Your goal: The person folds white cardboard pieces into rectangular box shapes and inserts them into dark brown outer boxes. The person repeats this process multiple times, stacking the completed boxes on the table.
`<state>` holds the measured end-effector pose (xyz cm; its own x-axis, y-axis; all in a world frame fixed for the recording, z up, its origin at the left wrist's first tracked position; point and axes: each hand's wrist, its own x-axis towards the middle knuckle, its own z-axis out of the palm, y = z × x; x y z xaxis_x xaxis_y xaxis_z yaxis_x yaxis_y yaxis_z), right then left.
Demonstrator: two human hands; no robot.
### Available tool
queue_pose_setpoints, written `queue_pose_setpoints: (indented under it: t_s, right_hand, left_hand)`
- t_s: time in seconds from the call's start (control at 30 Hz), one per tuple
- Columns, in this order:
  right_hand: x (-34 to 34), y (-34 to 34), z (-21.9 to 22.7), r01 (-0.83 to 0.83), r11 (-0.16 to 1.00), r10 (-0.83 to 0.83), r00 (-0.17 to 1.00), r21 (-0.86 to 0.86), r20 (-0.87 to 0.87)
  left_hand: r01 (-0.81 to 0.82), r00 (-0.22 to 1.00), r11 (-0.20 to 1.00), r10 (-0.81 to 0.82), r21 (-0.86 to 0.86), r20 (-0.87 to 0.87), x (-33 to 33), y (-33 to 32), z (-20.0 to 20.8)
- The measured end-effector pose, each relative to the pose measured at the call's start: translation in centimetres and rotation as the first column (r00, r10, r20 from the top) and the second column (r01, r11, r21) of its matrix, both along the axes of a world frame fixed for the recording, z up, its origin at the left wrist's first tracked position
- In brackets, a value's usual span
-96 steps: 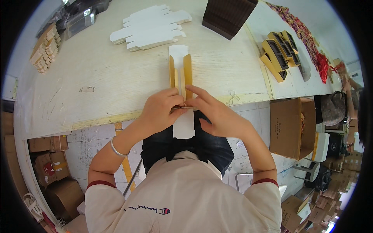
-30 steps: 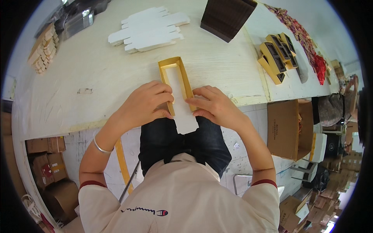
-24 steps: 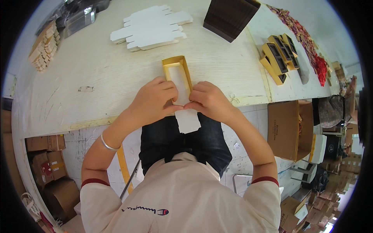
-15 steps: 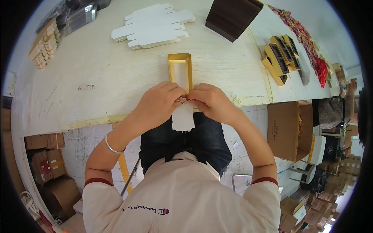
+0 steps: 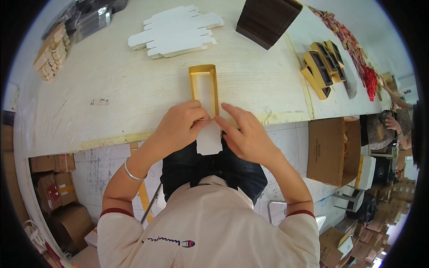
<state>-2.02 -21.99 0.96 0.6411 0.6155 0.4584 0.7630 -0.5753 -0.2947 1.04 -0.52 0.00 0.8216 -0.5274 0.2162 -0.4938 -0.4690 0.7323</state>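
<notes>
A partly folded cardboard box (image 5: 216, 91), gold on its inner walls with a pale floor, lies at the table's front edge. Its unfolded white end flap (image 5: 209, 139) hangs over the edge above my lap. My left hand (image 5: 182, 124) pinches the near left corner of the box, where a thin fold shows between thumb and fingers. On the other side my right hand (image 5: 248, 134) has its fingers spread, and a fingertip touches or nearly touches the near right corner. The fingers cover most of the near fold.
Flat white box blanks (image 5: 176, 31) are stacked beyond the box. A dark brown block (image 5: 269, 20) stands far right, near gold boxes with dark inserts (image 5: 319, 71). Folded pale pieces (image 5: 52, 52) lie far left. An open carton (image 5: 328, 149) stands beside the table; another person (image 5: 380, 129) is at the right.
My right hand has loosened its pinch and spread its fingers, shifting right and slightly nearer. The box has slid a little left and nearer, with my left hand still pinching its corner.
</notes>
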Motion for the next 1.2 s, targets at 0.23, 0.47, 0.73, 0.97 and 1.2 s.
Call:
queue_pose_setpoints:
  t_s: [0.23, 0.47, 0.73, 0.97, 1.2]
  right_hand:
    - [1.2, 0.5, -2.6, 0.023, 0.923, 0.053, 0.981, 0.383, -0.187]
    - [2.5, 1.6, -2.1, 0.253, 0.824, 0.091, 0.824, 0.507, -0.559]
    - [2.9, 3.0, -1.2, 0.184, 0.955, -0.196, 0.980, 0.233, 0.030]
    - [3.1, 2.3, -0.7, 0.033, 0.991, -0.018, 0.993, -0.132, 0.119]
    - [4.1, 2.2, -0.5, -0.032, 0.993, 0.001, 0.966, -0.114, -0.257]
  left_hand:
    - [-0.032, 0.939, 0.975, -0.046, -0.219, -0.341, 0.4, 0.3, -0.2]
    - [0.050, 0.951, 0.994, -0.077, -0.099, -0.299, 0.8, 0.9, 1.8]
    - [-0.054, 0.940, 0.981, -0.014, -0.188, -0.342, 1.2, 0.6, 1.9]
    - [-0.132, 0.955, 0.989, 0.145, -0.068, 0.258, -0.7, -0.4, -0.7]
    - [-0.052, 0.997, 0.991, 0.045, 0.121, 0.055, 0.7, 0.3, 1.1]
